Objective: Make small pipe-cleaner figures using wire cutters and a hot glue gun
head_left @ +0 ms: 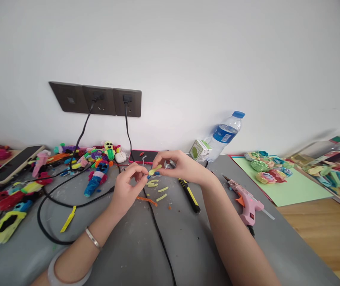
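Observation:
My left hand (126, 192) and my right hand (188, 167) meet above the grey table, fingertips almost touching. Both pinch a small pale-yellow pipe cleaner piece (155, 170), one at each end. Something blue shows beside it, partly hidden by the fingers. Below my hands lie short yellow pipe cleaner pieces (162, 197) and an orange pipe cleaner strip (147, 201). A black and yellow utility knife (190, 196) rests just under my right hand. Behind my hands, a dark phone-like slab with a pink edge (134, 156) is partly covered.
Colourful pipe cleaner figures (97, 178) and a phone (13, 165) lie left among black cables (40, 214). Behind stand a small box (199, 151) and a leaning water bottle (224, 135). A pink glue gun (249, 204) and green paper (295, 188) with crumpled paper are right.

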The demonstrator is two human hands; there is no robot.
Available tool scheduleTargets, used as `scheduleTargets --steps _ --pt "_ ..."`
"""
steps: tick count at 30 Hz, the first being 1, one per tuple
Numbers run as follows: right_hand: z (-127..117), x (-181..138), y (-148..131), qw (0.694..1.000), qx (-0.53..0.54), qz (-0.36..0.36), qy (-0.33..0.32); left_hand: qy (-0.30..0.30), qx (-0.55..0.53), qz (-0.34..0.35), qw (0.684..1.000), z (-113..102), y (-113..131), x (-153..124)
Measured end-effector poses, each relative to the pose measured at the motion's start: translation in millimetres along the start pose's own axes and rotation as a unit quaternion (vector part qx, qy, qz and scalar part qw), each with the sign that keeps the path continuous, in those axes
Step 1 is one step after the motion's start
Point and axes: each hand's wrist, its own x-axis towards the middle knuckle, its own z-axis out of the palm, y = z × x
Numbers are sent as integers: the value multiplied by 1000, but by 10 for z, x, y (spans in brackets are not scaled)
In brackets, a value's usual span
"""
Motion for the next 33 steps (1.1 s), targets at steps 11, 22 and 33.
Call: scheduleTargets --steps 11,22,33 --pt "5 2 -2 1000 -2 -5 1 -6 6 12 1000 6 28 -1" --pt "7 -1 -1 1000 1 -8 -4 -5 8 12 1000 2 24 1" --pt "-37 -20 -12 1000 2 -12 1 14 14 19 1000 -7 -22 -20"
